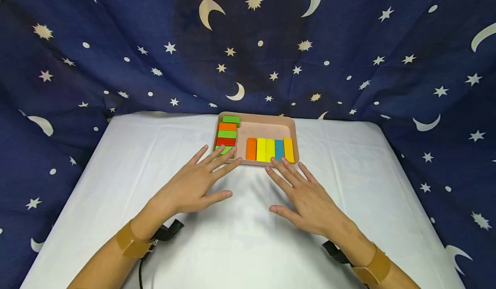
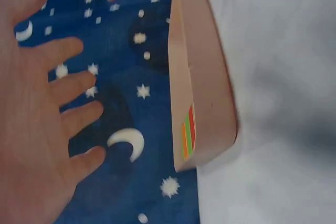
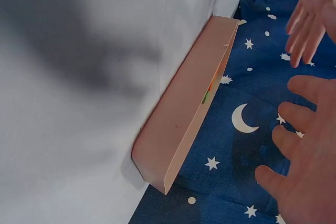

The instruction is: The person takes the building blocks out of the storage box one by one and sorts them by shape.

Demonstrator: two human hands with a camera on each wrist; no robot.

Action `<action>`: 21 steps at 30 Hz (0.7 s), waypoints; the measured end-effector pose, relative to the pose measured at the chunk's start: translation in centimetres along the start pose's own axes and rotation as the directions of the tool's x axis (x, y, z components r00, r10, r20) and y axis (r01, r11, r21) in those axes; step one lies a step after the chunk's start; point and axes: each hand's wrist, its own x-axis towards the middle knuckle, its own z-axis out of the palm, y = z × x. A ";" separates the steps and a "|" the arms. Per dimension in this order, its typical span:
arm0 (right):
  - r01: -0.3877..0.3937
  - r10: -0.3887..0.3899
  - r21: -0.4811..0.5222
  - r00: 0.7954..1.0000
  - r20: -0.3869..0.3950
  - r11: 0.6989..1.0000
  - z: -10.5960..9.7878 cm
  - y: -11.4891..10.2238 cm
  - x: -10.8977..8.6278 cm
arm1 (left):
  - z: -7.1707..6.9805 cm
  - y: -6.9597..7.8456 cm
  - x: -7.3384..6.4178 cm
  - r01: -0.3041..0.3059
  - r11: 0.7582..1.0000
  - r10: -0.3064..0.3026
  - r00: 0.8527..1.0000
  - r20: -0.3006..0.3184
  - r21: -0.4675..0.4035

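Note:
My left hand point(image 1: 197, 184) is held palm down with its fingers spread, its fingertips overlapping the near left corner of a pink tray point(image 1: 267, 120) in the head view. Fingers apart, my right hand point(image 1: 310, 200) hovers by the tray's near right edge. Neither hand holds anything. Along the tray's left side is a column of green, orange and red blocks, among them a red block point(image 1: 225, 141) and an orange block point(image 1: 227, 126). A row at the front right has an orange block point(image 1: 251, 149), two yellow ones, a blue block point(image 1: 279, 149) and another yellow block point(image 1: 288, 150).
The tray stands at the back of a table with a white cloth point(image 1: 240, 246). Behind and beside the table hangs a dark blue curtain point(image 1: 186, 78) with moons and stars. Each wrist wears a tan strap point(image 1: 133, 241) with a black device under it.

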 end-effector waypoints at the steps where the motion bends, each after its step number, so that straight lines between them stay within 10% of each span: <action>1: 0.002 -0.002 -0.002 1.000 0.001 1.000 0.0 0.0 0.0 | -0.1 -0.3 0.2 0.010 0.999 -0.010 1.000 0.002 -0.043; 9: 0.013 -0.013 0.008 1.000 -0.003 1.000 0.0 -0.2 0.2 | 0.7 -3.8 3.3 0.178 0.899 -0.213 0.976 -0.046 -0.401; 21: 0.029 -0.029 0.027 0.999 -0.025 0.999 0.1 -0.5 0.7 | 2.6 -7.1 8.0 0.433 0.674 -0.559 0.829 -0.030 -0.599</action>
